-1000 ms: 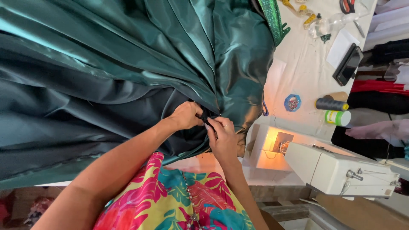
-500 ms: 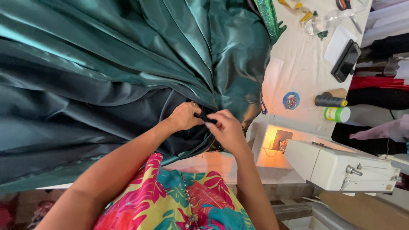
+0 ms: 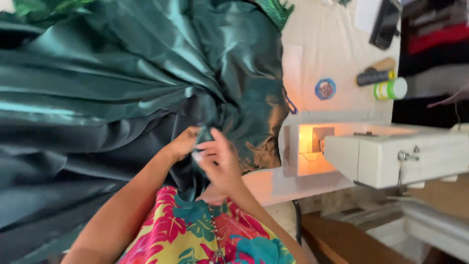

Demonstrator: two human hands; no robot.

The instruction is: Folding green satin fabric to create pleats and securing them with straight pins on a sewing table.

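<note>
**Two hands pinch shiny green cloth beside a sewing machine**

A big sheet of dark green cloth [image 3: 122, 88] covers most of the surface [image 3: 337, 54]. It is shiny and full of long folds. The folds all run in toward one bunched spot, just left of the white sewing machine [image 3: 391, 156].

Both hands meet at that bunched spot. The left hand [image 3: 183, 144] grips a fold of the cloth with its fingers curled shut on it. The right hand [image 3: 220, 159] is right against it, with its fingers closed on the same bit of cloth. The hands touch each other. The picture is a bit blurry here, so it is hard to tell if something small sits between the fingers.

The sewing machine has a small lamp that glows orange on its inner side. The cloth lies right up against that side of the machine.

The surface is pale cream. Past the machine, away from the person, there is a round blue badge [image 3: 325, 89], a dark spool [image 3: 373, 77] and a white and green bottle [image 3: 391, 89] lying on its side. Farther from the machine lies a flat black thing [image 3: 385, 23], maybe a phone.

Folded red and dark cloths [image 3: 435, 39] are piled at the edge of the surface, beyond the bottle.

Below the machine you can see a brown wooden part [image 3: 342, 242]. The person wears a bright top [image 3: 195, 234] with pink, yellow and teal flowers.
</note>
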